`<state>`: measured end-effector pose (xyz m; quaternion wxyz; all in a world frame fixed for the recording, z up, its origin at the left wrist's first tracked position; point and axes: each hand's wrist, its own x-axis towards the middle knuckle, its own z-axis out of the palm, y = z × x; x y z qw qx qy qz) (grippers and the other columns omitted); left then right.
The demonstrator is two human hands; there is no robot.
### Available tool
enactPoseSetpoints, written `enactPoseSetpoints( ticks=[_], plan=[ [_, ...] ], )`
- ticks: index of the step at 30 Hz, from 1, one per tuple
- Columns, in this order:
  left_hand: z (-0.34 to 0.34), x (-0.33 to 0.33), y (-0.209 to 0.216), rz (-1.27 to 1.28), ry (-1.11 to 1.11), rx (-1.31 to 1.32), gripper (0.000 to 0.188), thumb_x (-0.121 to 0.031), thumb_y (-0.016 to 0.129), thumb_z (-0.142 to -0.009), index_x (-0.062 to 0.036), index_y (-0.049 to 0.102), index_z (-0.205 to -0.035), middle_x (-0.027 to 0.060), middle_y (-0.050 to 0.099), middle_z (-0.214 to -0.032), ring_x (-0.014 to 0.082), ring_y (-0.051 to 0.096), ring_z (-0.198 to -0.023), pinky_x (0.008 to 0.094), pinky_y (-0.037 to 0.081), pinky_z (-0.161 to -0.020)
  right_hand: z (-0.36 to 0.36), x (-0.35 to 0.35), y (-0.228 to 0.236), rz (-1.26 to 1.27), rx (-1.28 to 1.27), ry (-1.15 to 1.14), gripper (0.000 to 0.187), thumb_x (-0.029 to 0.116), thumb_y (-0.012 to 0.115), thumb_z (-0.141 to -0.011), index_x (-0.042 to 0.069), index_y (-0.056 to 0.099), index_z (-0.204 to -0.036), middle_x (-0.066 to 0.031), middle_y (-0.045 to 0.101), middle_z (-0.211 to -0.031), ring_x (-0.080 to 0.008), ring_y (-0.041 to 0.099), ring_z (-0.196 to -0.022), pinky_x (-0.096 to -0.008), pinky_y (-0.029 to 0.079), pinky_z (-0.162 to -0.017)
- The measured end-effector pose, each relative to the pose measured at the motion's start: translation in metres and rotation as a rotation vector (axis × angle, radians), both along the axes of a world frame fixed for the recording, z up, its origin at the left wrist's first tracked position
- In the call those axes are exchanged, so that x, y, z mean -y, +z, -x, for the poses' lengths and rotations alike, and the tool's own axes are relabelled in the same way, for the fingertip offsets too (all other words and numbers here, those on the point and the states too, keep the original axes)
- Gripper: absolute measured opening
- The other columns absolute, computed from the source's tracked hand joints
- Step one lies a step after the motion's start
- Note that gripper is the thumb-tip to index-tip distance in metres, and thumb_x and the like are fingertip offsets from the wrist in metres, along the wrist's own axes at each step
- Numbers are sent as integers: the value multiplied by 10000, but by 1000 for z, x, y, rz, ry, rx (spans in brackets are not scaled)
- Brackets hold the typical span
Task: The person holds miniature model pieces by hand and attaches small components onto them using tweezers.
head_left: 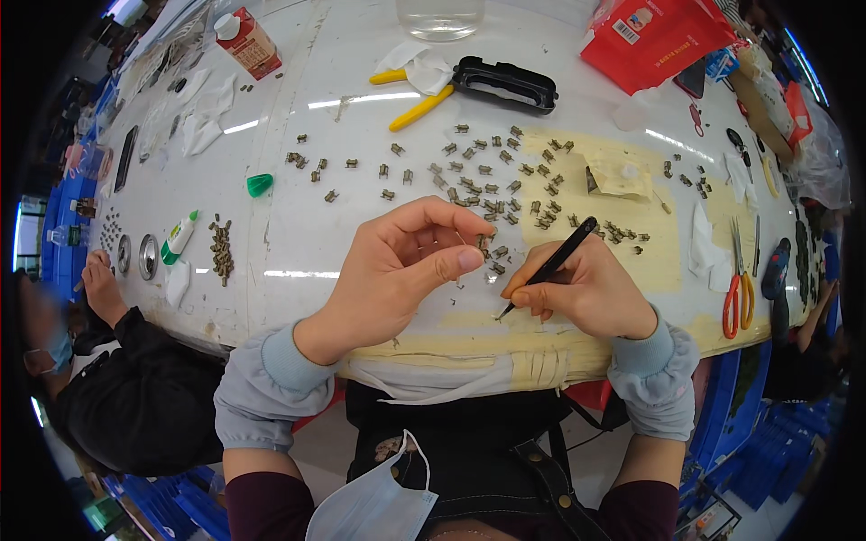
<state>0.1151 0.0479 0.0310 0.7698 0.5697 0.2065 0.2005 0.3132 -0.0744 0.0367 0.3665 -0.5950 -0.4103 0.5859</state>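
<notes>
holding pc (pixel 486 242) in l hand (pixel 386 270), blk tool (pixel 561 256) in r hand (pixel 591 293)

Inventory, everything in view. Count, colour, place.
Small metal parts: dozens, brownish, mostly centre
Pen-like tool: one, black, right of centre
Tool handles: two, yellow, top centre
Case: one, black, top centre
Vessel: one, clear, top edge
Carton: one, red, upper left
Package: one, red, upper right
Wedge: one, green, left
Bottle: one, white, green cap, left
Scissors: one, orange and red, right
Tissues: several, white, both sides
Loose mask: one, pale blue, lower edge
Co-workers: two, dark clothes, sides
Edge clutter: uncounted, mixed, both sides
Left hand: one, bare, centre, pinching part
Right hand: one, bare, gripping tool
</notes>
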Motion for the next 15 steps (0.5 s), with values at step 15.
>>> enactPoseSetpoints(
  ticks=[15],
  plan=[
    [2,-3,1,61,-34,4,251,-39,673,-876,9,601,-1111,55,637,-1088,82,595,-949,237,491,-862,-2,0,1,-6,-12,-12,108,45,708,-816,-26,709,-897,-54,664,-724,-99,591,-595,-235,480,-530]
  ],
)
